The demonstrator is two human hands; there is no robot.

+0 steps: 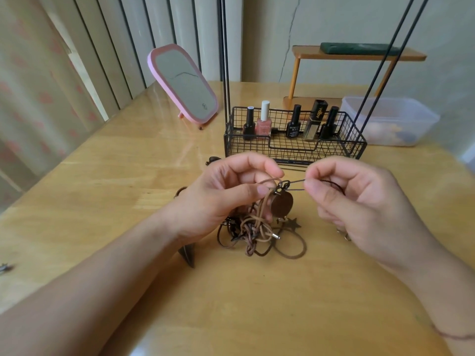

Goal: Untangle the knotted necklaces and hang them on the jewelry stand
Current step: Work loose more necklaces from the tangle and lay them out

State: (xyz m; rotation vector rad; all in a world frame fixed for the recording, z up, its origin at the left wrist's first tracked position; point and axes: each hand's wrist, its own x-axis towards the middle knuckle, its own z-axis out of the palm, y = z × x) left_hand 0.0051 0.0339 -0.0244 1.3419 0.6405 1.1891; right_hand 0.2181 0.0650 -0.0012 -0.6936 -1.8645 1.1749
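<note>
knotted cords lifted at frame centre

the left hand [231, 194] pinches tan cords of the tangled necklaces [259, 227] between thumb and fingers, just above the table [257, 304]. the right hand [359, 201] pinches 1 dark cord, stretched taut between both hands. a round brown pendant [282, 205] hangs between them. the wire jewelry stand [293, 140] sits just behind; bare table fills the lower frame, towards its near edge.

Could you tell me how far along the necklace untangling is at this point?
Nothing looks finished: no necklace shows on the jewelry stand. In hand: the left hand pinches cords by the round pendant while the right hand pulls a dark cord sideways. Left: the knotted necklaces on the table.
</note>
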